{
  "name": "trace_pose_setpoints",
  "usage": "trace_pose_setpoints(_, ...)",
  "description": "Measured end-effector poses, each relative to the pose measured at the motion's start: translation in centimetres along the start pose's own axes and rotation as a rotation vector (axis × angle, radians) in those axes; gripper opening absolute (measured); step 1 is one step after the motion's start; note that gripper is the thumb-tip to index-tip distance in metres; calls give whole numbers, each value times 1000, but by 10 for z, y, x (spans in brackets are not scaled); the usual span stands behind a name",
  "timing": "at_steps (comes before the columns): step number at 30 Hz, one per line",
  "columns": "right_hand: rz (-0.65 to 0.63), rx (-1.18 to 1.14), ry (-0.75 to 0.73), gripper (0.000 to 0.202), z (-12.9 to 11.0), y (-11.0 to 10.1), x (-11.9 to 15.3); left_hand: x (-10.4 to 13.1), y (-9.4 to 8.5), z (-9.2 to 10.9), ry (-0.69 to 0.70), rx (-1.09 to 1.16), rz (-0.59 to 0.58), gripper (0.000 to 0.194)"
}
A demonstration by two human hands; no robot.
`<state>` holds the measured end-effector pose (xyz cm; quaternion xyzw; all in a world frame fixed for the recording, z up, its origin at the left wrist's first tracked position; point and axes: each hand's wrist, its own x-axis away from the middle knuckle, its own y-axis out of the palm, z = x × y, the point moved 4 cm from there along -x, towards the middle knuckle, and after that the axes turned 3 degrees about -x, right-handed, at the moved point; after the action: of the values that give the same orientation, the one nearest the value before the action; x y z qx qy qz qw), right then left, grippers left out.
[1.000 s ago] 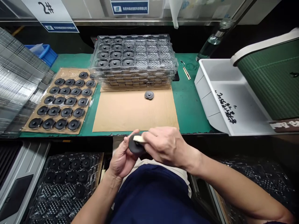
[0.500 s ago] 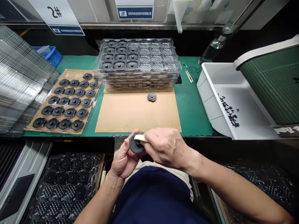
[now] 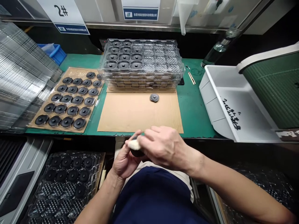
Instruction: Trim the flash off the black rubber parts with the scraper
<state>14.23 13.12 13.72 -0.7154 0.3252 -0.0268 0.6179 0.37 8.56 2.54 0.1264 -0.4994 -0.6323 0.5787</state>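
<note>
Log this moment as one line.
left hand: holds black disc; right hand: holds cream pad over disc; second disc: on cardboard

Held disc black; handheld piece cream. Shirt at 6 o'clock navy. Tabletop green, cardboard tan. Tray stack at 12 clear, dotted cells. Bin at 10 blue. Tub at 3 grey, black handwriting. Sign at 10:30 white, blue band.

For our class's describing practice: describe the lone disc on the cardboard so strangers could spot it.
On the green bench, find the cardboard sheet before the stacked clear trays. The dark disc lies on it near them, alone, unlike neighbouring discs in tray pockets.
</note>
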Motion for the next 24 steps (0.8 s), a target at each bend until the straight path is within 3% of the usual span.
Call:
trace_pose_setpoints(4,121,-199,271,27,-5,3,5,5,2,20,253,-100,76,64)
trace_pose_setpoints(10,126,-263,271,25,-19,7,9,19,9,35,436,-218,198,59)
trace_pose_setpoints(14,160,-208,357,27,-16,5,14,22,8,37,459,-237,252,58)
trace_pose_setpoints(18,122,-321,332,28,-18,7,15,22,7,35,455,-234,269,58)
trace_pose_setpoints(22,173,-244,427,29,-11,7,21,21,8,34,419,-237,245,58)
trace_pose_setpoints(24,155,-312,411,29,-9,8,22,20,9,32,397,-239,227,57)
